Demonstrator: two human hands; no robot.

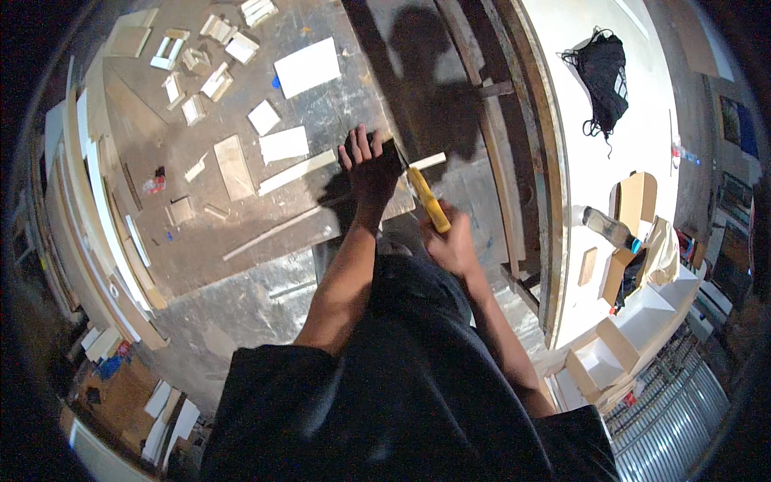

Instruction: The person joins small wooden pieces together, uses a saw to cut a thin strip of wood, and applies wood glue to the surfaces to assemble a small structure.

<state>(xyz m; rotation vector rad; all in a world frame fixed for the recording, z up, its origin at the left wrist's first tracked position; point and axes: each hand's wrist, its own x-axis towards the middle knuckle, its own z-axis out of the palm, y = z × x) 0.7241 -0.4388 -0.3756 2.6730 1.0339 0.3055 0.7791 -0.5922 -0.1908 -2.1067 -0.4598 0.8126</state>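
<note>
Right grip, wrapped round the yellow saw handle, might jerk into the spread left grip if the wood strip beneath shifts.

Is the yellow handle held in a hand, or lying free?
Held: the right hand grips the lower end of the yellow handle.

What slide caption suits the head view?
Right hand grips yellow-handled tool beside pale narrow wooden strip; left hand alongside.

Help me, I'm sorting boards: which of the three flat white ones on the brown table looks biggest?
The uppermost white board, with a blue bit by its left edge; the square board and oblong board below look smaller.
</note>
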